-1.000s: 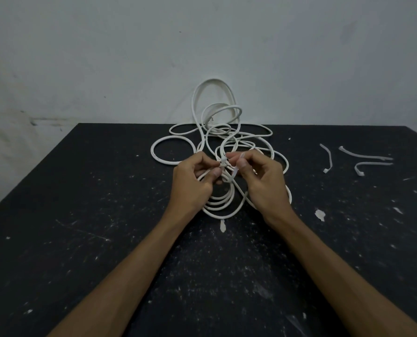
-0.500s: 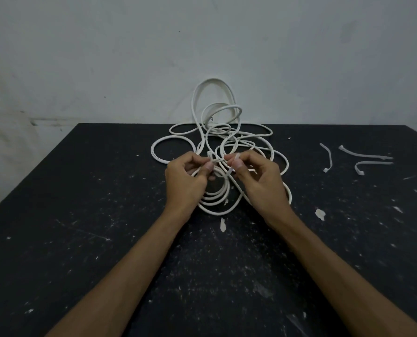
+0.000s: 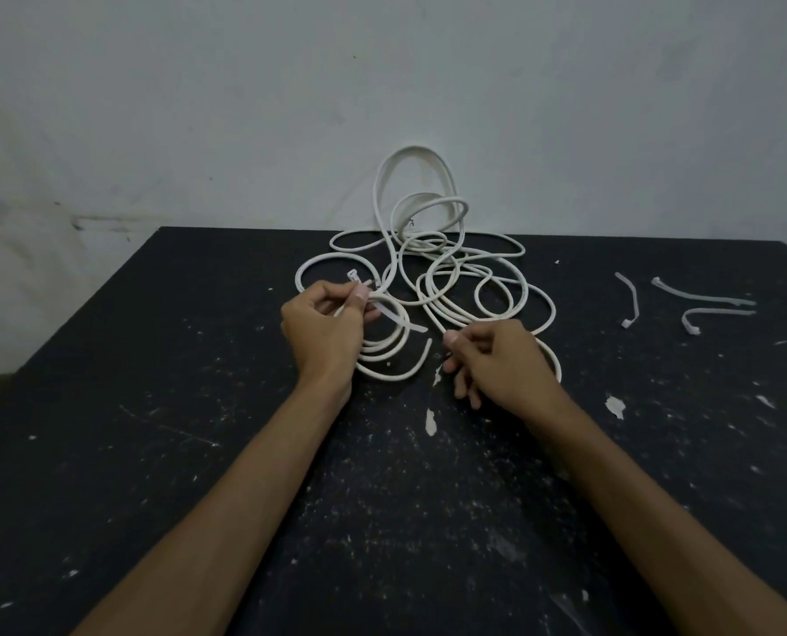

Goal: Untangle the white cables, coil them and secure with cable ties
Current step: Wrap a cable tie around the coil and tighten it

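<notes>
A tangle of white cables [image 3: 432,263] lies at the far middle of the black table [image 3: 153,406], with loops rising against the wall. A small coil [image 3: 384,355] of the cable lies at the near side of the tangle. My left hand [image 3: 325,328] holds this coil and pinches a white cable tie [image 3: 389,312], whose head sticks up past my fingers and whose tail hangs free to the right. My right hand [image 3: 497,360] rests over the right-hand loops with its thumb against the forefinger. Whether it pinches a strand is hidden.
Three spare cable ties [image 3: 698,298] lie on the table at the far right. White paint flecks [image 3: 614,406] are scattered over the tabletop. A pale wall stands right behind the table's far edge.
My hands have parted. The right hand let go of the tie's tail and moved down to the right. The left hand moved left with the tie and coil.
</notes>
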